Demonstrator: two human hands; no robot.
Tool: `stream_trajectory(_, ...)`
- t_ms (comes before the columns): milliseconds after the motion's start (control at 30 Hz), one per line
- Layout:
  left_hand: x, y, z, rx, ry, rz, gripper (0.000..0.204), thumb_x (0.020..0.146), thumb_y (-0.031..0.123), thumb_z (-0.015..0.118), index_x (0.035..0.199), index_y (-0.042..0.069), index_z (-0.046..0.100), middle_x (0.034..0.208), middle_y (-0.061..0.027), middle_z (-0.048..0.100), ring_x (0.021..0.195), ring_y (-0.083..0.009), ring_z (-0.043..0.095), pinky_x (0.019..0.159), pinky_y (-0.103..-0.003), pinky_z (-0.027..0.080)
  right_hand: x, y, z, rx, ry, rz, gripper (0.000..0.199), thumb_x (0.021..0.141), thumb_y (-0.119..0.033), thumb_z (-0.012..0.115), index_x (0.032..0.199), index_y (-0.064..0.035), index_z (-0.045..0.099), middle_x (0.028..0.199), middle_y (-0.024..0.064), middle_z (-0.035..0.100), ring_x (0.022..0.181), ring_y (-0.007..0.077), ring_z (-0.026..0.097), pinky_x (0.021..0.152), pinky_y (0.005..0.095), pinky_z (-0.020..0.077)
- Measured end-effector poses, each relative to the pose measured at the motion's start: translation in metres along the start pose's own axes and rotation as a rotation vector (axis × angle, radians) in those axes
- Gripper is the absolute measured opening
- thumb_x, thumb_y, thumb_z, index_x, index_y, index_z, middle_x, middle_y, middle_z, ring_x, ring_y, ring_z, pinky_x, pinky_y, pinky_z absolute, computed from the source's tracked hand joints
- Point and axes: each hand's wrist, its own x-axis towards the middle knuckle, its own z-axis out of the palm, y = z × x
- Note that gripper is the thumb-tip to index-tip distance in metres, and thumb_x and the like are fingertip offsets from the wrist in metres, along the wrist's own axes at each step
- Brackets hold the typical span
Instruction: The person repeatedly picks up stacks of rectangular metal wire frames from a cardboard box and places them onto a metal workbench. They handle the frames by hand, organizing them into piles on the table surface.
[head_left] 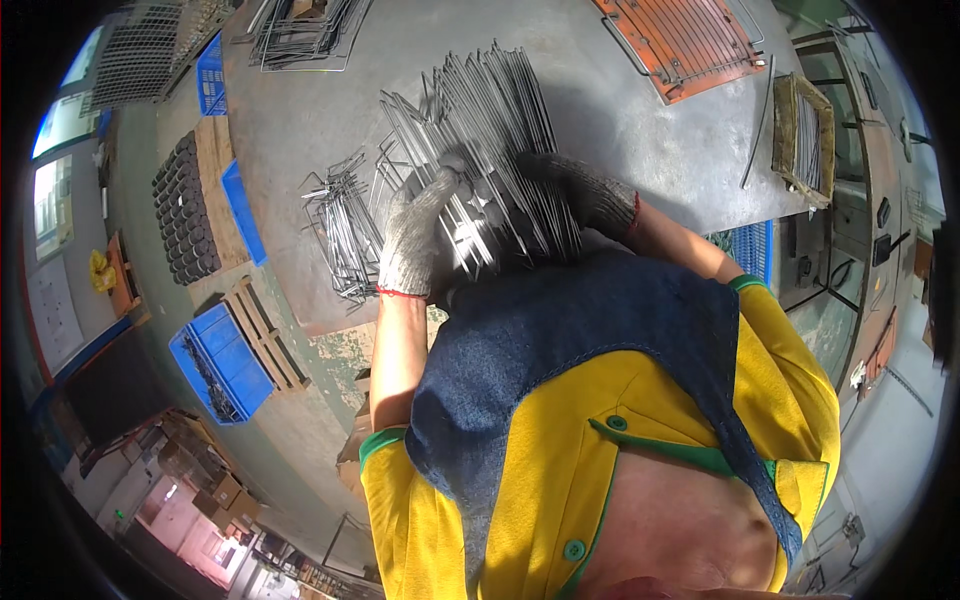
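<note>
Both my hands wear grey work gloves with darkened fingers. A thick bundle of bent metal wires stands in front of me on the metal table. My left hand grips the bundle's left side, its thumb over the wires and the other fingers partly hidden. My right hand is closed around the right side, its fingers largely behind the wires. Just left of my left hand lies a looser heap of smaller bent wires.
An orange plate with a wire rack lies at the far right. Beside it are a long thin rod and a box of straight rods. More wire frames lie far left. A blue crate stands below the table's left side.
</note>
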Motion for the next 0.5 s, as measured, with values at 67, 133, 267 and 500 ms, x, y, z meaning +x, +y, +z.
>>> stream_trajectory(67,-0.001,-0.001,-0.004,-0.091,-0.094,-0.016,0.031,0.088,0.015,0.064,0.115,0.000,0.060,0.090,-0.0088,0.066,0.081,-0.0195,0.064,0.068,-0.029,0.052,-0.005,0.001,0.004,-0.259,-0.023,-0.201,0.045,0.094,-0.028,0.059,0.124,0.0049,0.055,0.110,0.0166,0.066,0.093,0.0198,0.068,0.080,0.0306,0.0584)
stream_trajectory(133,0.003,-0.009,-0.006,-0.126,-0.129,0.009,0.029,0.088,0.014,0.064,0.113,0.001,0.061,0.090,-0.0075,0.067,0.079,-0.0172,0.064,0.067,-0.027,0.051,-0.009,-0.006,0.012,-0.230,0.039,-0.123,0.046,0.094,-0.030,0.058,0.124,0.0054,0.056,0.109,0.0172,0.067,0.093,0.0204,0.069,0.080,0.0308,0.0585)
stream_trajectory(267,-0.002,-0.002,-0.003,-0.030,-0.076,0.055,0.028,0.087,0.012,0.064,0.113,0.001,0.062,0.089,-0.0059,0.068,0.080,-0.0154,0.064,0.068,-0.027,0.051,-0.006,-0.012,0.004,0.073,-0.081,0.140,0.043,0.096,-0.027,0.057,0.127,0.0030,0.054,0.110,0.0122,0.067,0.091,0.0154,0.067,0.079,0.0280,0.0573)
stream_trajectory(500,-0.002,0.004,-0.001,0.235,0.091,0.022,0.028,0.084,0.012,0.068,0.109,0.000,0.065,0.089,-0.0054,0.069,0.078,-0.0143,0.064,0.071,-0.026,0.052,0.002,0.003,-0.006,-0.069,0.058,0.096,0.050,0.097,-0.030,0.053,0.133,0.0039,0.049,0.124,0.0177,0.060,0.110,0.0207,0.061,0.097,0.0322,0.0493)
